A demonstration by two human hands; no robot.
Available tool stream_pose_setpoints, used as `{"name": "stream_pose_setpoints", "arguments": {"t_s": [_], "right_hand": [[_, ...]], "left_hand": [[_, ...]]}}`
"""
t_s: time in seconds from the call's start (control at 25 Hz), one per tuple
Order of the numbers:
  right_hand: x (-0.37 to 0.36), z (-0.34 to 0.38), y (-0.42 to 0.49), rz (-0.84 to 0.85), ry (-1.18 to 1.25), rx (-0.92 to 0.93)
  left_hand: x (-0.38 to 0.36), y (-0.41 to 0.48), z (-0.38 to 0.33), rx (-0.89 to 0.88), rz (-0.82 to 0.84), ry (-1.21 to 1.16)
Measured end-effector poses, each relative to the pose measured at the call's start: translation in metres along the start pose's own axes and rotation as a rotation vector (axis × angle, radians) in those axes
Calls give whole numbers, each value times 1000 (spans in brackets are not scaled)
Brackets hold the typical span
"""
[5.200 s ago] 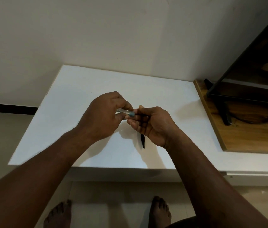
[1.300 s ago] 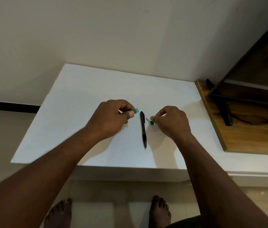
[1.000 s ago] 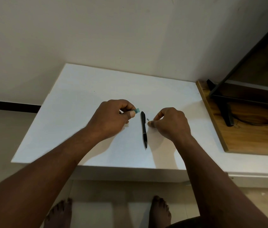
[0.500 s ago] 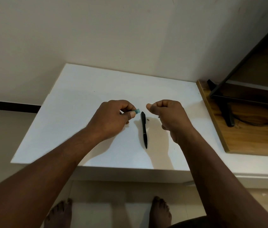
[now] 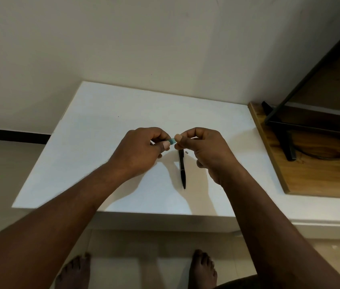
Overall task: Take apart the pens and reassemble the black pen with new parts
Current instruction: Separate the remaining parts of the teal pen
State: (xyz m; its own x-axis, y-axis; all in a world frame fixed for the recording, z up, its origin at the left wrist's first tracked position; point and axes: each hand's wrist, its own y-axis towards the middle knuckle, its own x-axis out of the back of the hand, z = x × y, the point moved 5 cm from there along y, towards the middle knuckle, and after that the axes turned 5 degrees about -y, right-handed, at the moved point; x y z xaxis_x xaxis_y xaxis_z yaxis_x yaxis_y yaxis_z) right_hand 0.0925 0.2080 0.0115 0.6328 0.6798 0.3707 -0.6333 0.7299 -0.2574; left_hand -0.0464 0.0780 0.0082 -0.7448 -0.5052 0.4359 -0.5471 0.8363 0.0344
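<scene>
The black pen (image 5: 182,170) lies on the white table (image 5: 102,126), tip pointing toward me, just below and between my hands. My left hand (image 5: 142,149) grips a teal pen barrel (image 5: 172,141); only its short end shows past my thumb. My right hand (image 5: 204,147) is raised beside it, fingers curled, thumb and forefinger pinching at that exposed teal end. A tiny pale pen part (image 5: 186,152) rests on the table right of the black pen's top. The rest of the teal pen is hidden inside my left fist.
A wooden board (image 5: 315,174) with a black metal stand (image 5: 290,147) and a cable borders the table on the right. The wall runs along the table's far edge. My bare feet (image 5: 202,268) stand on the floor below the front edge.
My right hand set a small teal-tipped part down by the black pen, rose off the table and moved left to meet the teal barrel. My left hand barely moved.
</scene>
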Motion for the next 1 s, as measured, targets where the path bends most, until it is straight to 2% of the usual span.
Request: {"name": "stream_pose_setpoints", "arguments": {"t_s": [0.48,0.64,1.0], "right_hand": [[0,11,-5,-23,-34,128],[3,15,-7,-66,-164,198],[2,16,-7,-94,-246,250]], "left_hand": [[5,0,-1,19,-22,-3],[5,-1,-2,21,-17,7],[5,-2,-3,27,-15,42]]}}
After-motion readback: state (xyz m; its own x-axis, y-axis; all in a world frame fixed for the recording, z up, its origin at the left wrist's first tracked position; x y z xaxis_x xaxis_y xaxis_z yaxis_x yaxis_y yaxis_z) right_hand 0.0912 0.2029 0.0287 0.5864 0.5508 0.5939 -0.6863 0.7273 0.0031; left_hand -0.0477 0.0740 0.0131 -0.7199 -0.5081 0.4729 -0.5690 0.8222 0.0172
